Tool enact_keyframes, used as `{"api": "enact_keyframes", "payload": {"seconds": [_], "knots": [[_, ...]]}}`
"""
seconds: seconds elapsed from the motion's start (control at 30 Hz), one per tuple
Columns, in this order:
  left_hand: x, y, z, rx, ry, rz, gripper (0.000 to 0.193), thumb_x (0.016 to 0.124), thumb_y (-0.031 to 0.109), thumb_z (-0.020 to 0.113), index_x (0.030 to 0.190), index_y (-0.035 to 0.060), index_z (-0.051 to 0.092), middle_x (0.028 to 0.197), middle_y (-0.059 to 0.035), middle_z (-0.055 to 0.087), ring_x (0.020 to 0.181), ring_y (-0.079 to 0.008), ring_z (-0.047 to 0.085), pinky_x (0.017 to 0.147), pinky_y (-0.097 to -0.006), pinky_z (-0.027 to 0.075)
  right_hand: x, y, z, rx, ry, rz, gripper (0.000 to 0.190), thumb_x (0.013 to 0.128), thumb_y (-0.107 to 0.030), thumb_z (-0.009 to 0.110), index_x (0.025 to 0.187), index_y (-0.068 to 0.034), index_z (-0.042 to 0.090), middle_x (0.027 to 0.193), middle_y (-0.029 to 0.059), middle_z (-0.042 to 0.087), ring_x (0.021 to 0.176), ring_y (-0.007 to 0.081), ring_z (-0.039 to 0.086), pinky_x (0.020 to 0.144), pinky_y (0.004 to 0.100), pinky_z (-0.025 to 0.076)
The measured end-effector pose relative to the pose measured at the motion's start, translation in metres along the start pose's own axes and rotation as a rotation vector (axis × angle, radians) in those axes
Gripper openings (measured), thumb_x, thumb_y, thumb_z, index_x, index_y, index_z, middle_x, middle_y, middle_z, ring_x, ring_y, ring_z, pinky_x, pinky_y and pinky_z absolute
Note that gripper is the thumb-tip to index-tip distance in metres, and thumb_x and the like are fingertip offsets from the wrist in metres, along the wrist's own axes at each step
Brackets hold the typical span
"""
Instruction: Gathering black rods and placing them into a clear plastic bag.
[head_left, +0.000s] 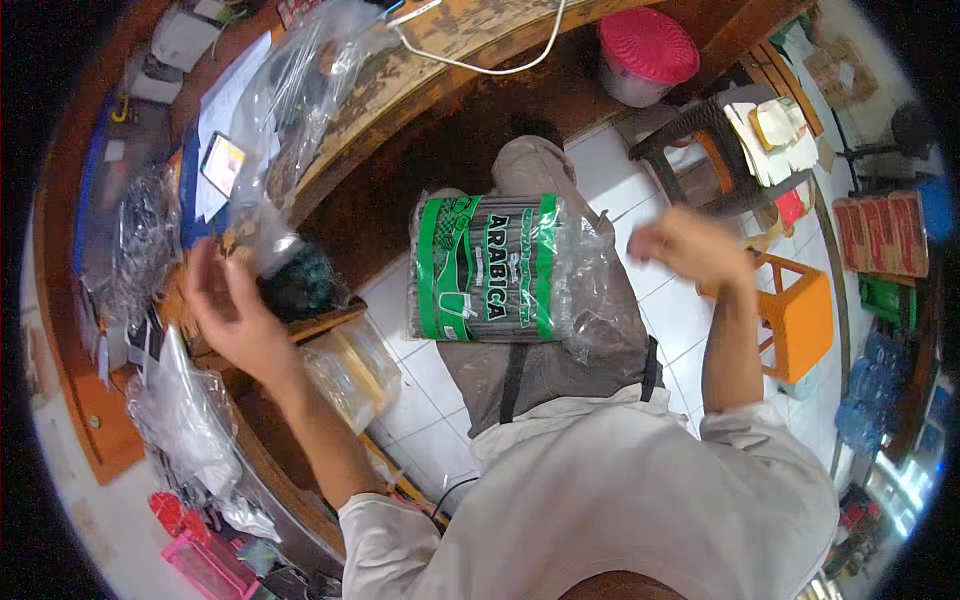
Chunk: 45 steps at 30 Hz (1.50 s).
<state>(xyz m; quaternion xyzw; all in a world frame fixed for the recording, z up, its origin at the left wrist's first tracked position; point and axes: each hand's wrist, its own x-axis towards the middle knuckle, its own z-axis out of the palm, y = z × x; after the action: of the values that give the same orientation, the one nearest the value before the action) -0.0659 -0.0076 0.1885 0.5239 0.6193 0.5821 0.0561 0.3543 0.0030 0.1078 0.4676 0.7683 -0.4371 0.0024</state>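
A clear plastic pack (491, 268) with green bands, dark contents and large printing lies across my lap, on grey-brown trousers (555, 367). Loose clear film spreads from its right end. Neither of my hands touches the pack. At the left, my left hand (240, 322) is raised by the desk edge with fingers apart, beside a dark teal bundle (300, 277) and crumpled clear plastic (266, 232). To the right of the pack, my right hand (679, 244) hangs in the air above the tiled floor, blurred, its fingers curled. Whether it holds something small cannot be told.
A worn wooden desk (360, 112) curves around the front and left, bearing a phone (223, 163), papers and plastic bags. A white cable (510, 71) droops over its edge. Rightward stand an orange stool (799, 322), a dark stool (690, 150) and a pink-lidded bucket (646, 56).
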Motion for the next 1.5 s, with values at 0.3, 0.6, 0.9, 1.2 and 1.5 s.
{"api": "enact_keyframes", "payload": {"seconds": [0.3,0.6,0.9,1.2,1.5], "knots": [[-0.124,-0.053,0.118,0.306,-0.795,0.127,0.039,0.090,0.031,0.056,0.126,0.0153,0.059,0.134,-0.0093,0.054,0.131,-0.0315,0.041,0.110,-0.0560,0.016,0.041,-0.048,0.116,0.102,0.808,-0.292,0.044,0.074,-0.013,0.072,0.115,-0.006,0.057,0.120,0.0138,0.053,0.110,0.0331,0.054,0.085,0.0387,0.049],[-0.138,-0.055,0.124,0.287,-0.880,0.128,0.041,0.093,0.032,0.050,0.128,0.0137,0.056,0.138,-0.0055,0.051,0.133,-0.0270,0.040,0.110,-0.0605,0.008,0.037,-0.051,0.113,-0.133,0.587,-0.137,0.041,0.069,-0.016,0.073,0.105,-0.004,0.059,0.106,0.0188,0.054,0.102,0.0360,0.055,0.081,0.0411,0.048],[-0.140,-0.062,0.125,0.274,-0.817,0.119,0.041,0.093,0.033,0.050,0.126,0.0101,0.057,0.135,-0.0082,0.053,0.130,-0.0268,0.043,0.110,-0.0593,0.010,0.023,-0.045,0.128,-0.118,0.474,-0.051,0.026,0.078,-0.005,0.063,0.103,-0.002,0.059,0.102,0.0183,0.057,0.094,0.0358,0.058,0.077,0.0430,0.049],[-0.144,-0.047,0.132,0.402,-0.844,0.266,0.044,0.093,0.032,0.049,0.133,0.0134,0.051,0.140,-0.0063,0.048,0.132,-0.0272,0.040,0.110,-0.0575,0.013,0.021,-0.057,0.120,-0.237,0.557,-0.190,0.032,0.081,-0.016,0.061,0.106,0.002,0.051,0.074,0.0148,0.061,0.071,0.0304,0.063,0.064,0.0407,0.050],[-0.151,-0.051,0.130,0.399,-0.838,0.307,0.049,0.091,0.039,0.052,0.132,0.0131,0.051,0.138,-0.0108,0.048,0.131,-0.0287,0.040,0.108,-0.0625,0.013,-0.008,-0.038,0.119,-0.303,0.208,-0.063,0.023,0.092,-0.022,0.055,0.093,-0.001,0.046,0.072,0.0217,0.061,0.069,0.0399,0.062,0.063,0.0486,0.048]]}}
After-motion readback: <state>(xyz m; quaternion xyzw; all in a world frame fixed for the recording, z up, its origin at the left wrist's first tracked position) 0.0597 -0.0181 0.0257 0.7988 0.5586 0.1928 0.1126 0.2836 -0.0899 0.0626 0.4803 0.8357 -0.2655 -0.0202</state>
